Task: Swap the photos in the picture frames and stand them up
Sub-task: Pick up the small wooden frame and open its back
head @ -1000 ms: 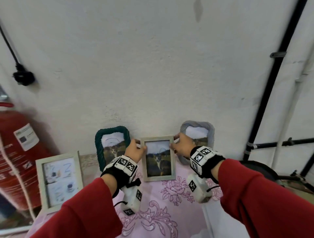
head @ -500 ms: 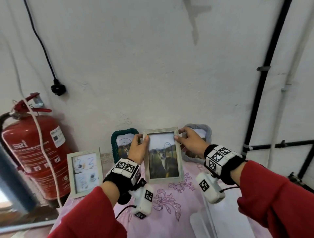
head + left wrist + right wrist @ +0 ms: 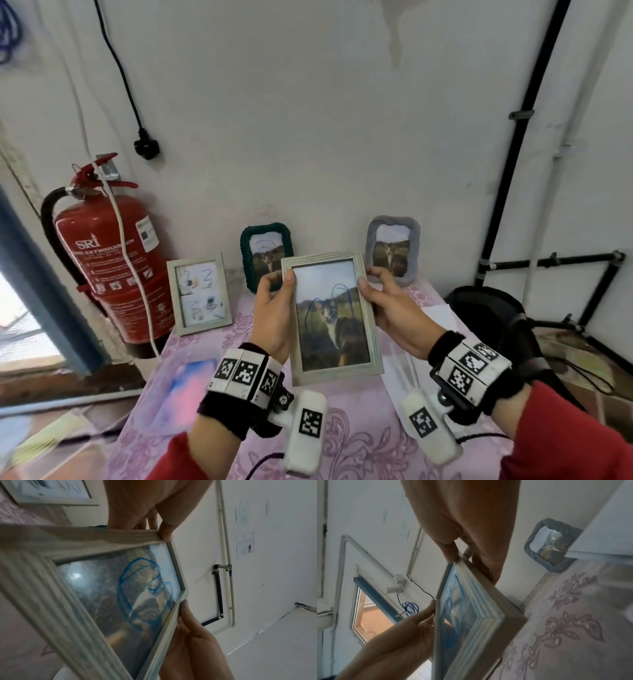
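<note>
A pale wooden frame with a cat photo (image 3: 330, 317) (image 3: 96, 592) (image 3: 471, 616) is held in the air above the pink cloth, face toward me. My left hand (image 3: 274, 308) grips its left edge, thumb on the front. My right hand (image 3: 390, 305) grips its right edge the same way. A second pale wooden frame (image 3: 199, 295) with small drawings stands at the left by the wall. A dark green knitted frame (image 3: 265, 253) and a grey knitted frame (image 3: 393, 248) (image 3: 551, 547) stand against the wall behind, each with a cat photo.
A red fire extinguisher (image 3: 113, 263) stands left of the table (image 3: 359, 435), which has a pink flowered cloth. A white sheet (image 3: 438, 318) lies at the table's right edge. Black pipes (image 3: 513, 171) and a dark chair (image 3: 486, 308) are on the right.
Both hands have lifted the cat frame from its place against the wall and drawn it toward me and up; the knitted frames behind it now show in full.
</note>
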The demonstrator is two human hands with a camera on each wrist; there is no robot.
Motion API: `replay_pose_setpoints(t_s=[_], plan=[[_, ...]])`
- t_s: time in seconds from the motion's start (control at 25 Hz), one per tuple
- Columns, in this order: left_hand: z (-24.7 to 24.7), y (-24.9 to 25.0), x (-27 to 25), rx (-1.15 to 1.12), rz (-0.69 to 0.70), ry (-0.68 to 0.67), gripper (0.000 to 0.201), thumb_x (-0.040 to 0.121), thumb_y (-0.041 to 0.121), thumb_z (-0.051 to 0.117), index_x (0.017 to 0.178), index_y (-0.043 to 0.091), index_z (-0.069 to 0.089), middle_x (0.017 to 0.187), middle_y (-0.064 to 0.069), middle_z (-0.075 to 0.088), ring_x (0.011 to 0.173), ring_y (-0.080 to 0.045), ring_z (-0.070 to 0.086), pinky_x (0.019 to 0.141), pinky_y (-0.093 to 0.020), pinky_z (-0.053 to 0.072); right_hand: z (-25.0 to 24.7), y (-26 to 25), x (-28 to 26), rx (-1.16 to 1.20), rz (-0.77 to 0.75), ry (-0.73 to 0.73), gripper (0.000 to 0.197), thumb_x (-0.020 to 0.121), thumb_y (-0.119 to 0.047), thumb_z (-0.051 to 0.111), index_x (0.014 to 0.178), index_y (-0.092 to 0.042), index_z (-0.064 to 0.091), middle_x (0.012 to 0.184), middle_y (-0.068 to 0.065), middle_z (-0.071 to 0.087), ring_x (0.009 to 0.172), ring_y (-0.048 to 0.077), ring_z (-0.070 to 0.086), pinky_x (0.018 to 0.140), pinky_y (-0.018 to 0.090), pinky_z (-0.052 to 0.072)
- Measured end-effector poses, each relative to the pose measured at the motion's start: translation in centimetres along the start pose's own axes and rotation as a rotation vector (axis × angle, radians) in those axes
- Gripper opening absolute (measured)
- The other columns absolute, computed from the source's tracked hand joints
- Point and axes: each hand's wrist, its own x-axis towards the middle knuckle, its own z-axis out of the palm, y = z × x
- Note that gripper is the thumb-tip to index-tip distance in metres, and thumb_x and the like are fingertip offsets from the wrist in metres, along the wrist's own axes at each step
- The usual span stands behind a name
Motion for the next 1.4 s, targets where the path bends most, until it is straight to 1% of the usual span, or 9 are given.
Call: replay_pose_setpoints(t_s=[0.12, 0.4, 0.56, 0.68, 0.84, 0.96, 1.12, 1.24, 1.4], plan=[[-1.1, -0.7, -2.1, -0.017, -0.045, -0.012, 0.017, 0.095, 0.024, 0.049, 0.106, 0.011, 0.047, 0.085, -0.007, 0.065, 0.073, -0.018, 0.063, 0.075, -0.041, 0.054, 0.4, 1.5, -2.2, -0.025, 0.021, 0.011, 0.031, 0.095, -0.022, 0.048, 0.125, -0.016, 0.042, 0.098, 0.009, 0.064, 0.086, 0.022, 0.061, 0.078, 0.034, 0.053], [-3.0, -3.0, -4.2, 0.001, -0.059, 0.023, 0.03, 0.094, 0.026, 0.05, 0.116, 0.007, 0.048, 0.117, -0.03, 0.056, 0.108, -0.043, 0.056, 0.098, -0.061, 0.041, 1.1, 4.1, -5.0, 0.061, 0.057, 0.038, 0.033, 0.094, -0.018, 0.049, 0.126, -0.014, 0.04, 0.09, 0.012, 0.069, 0.073, 0.019, 0.066, 0.066, 0.028, 0.058], [-3.7, -4.2, -4.1, 0.029, -0.053, -0.015, 0.032, 0.093, 0.026, 0.053, 0.118, 0.006, 0.049, 0.105, -0.018, 0.063, 0.085, -0.023, 0.064, 0.074, -0.038, 0.057, 0.7, 4.3, -5.7, 0.048, 0.085, 0.038, 0.027, 0.093, -0.015, 0.052, 0.119, -0.014, 0.046, 0.091, 0.012, 0.068, 0.073, 0.019, 0.066, 0.068, 0.031, 0.057], [-3.9, -5.1, -4.0, 0.084, -0.029, 0.02, 0.032, 0.092, 0.025, 0.055, 0.118, 0.006, 0.051, 0.096, -0.01, 0.063, 0.078, -0.015, 0.062, 0.061, -0.025, 0.054, 0.3, 4.2, -6.1, 0.029, 0.103, 0.026, 0.018, 0.092, -0.013, 0.054, 0.11, -0.012, 0.056, 0.088, 0.01, 0.068, 0.067, 0.015, 0.066, 0.064, 0.027, 0.057], [-3.5, -6.0, -4.8, 0.442, 0.244, 0.131, 0.037, 0.087, 0.016, 0.062, 0.121, 0.022, 0.049, 0.109, -0.001, 0.053, 0.102, -0.014, 0.052, 0.083, -0.027, 0.045, 0.0, 4.3, -6.3, -0.002, 0.072, 0.084, 0.022, 0.089, -0.015, 0.058, 0.11, -0.009, 0.057, 0.085, 0.012, 0.068, 0.062, 0.015, 0.065, 0.057, 0.026, 0.056], [-2.4, -6.1, -6.4, 0.66, 0.494, -0.005, 0.031, 0.086, 0.017, 0.064, 0.115, 0.026, 0.054, 0.114, 0.008, 0.052, 0.111, -0.009, 0.049, 0.094, -0.031, 0.043, -0.3, 4.3, -6.0, 0.043, 0.051, 0.134, 0.025, 0.088, -0.016, 0.059, 0.112, -0.007, 0.054, 0.083, 0.011, 0.071, 0.063, 0.016, 0.067, 0.058, 0.027, 0.057], [-0.2, -6.8, -8.3, 0.629, 0.443, -0.286, 0.036, 0.087, 0.03, 0.063, 0.121, 0.035, 0.053, 0.118, 0.018, 0.055, 0.113, 0.005, 0.049, 0.094, -0.016, 0.042, 0.0, 4.2, -5.6, 0.187, 0.035, 0.124, 0.025, 0.093, -0.019, 0.052, 0.114, -0.005, 0.052, 0.09, 0.013, 0.069, 0.07, 0.019, 0.068, 0.06, 0.029, 0.057], [0.6, -7.3, -8.6, 0.602, 0.453, -0.252, 0.042, 0.085, 0.024, 0.066, 0.124, 0.033, 0.051, 0.116, 0.014, 0.055, 0.106, 0.003, 0.052, 0.087, -0.013, 0.043, 0.1, 3.9, -5.5, 0.239, 0.039, 0.077, 0.035, 0.098, -0.031, 0.04, 0.113, -0.004, 0.057, 0.098, 0.02, 0.067, 0.079, 0.027, 0.067, 0.072, 0.04, 0.055], [0.4, -7.2, -8.6, 0.463, 0.443, -0.21, 0.044, 0.085, 0.011, 0.066, 0.123, 0.026, 0.05, 0.12, 0.014, 0.058, 0.115, -0.002, 0.054, 0.092, -0.021, 0.048, 0.2, 3.6, -5.3, 0.21, 0.018, 0.082, 0.045, 0.1, -0.035, 0.032, 0.104, -0.001, 0.061, 0.1, 0.019, 0.068, 0.078, 0.028, 0.067, 0.065, 0.033, 0.056]])
